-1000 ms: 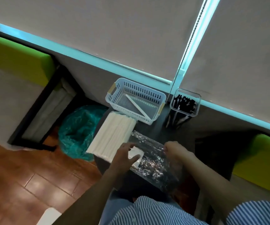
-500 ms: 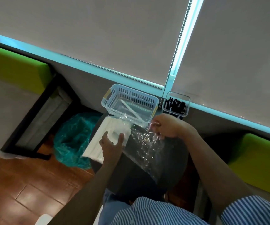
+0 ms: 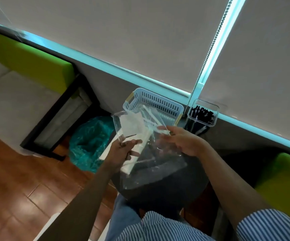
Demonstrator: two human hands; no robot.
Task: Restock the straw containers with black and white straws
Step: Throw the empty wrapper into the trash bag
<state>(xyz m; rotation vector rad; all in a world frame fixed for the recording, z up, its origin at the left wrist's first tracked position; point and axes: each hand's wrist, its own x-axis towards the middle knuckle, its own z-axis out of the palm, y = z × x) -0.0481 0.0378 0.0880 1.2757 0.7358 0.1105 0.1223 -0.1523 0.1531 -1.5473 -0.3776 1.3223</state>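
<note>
A clear plastic bag (image 3: 158,164) is held up over the small dark table (image 3: 184,188). My left hand (image 3: 123,150) grips its left edge and my right hand (image 3: 182,141) pinches its top right edge. Seen through the bag, a bundle of white straws (image 3: 133,153) lies on the table. Behind stands a white slotted basket (image 3: 159,100) with a white straw or two inside. To its right, a clear container (image 3: 203,115) holds black straws.
A bin lined with a teal bag (image 3: 90,141) sits on the wooden floor left of the table. Green-topped benches (image 3: 27,61) flank both sides. A blind chain (image 3: 208,54) hangs down beside the clear container.
Both hands have lifted the clear bag off the table, up in front of the basket. The left hand left the straw bundle and took the bag's left edge.
</note>
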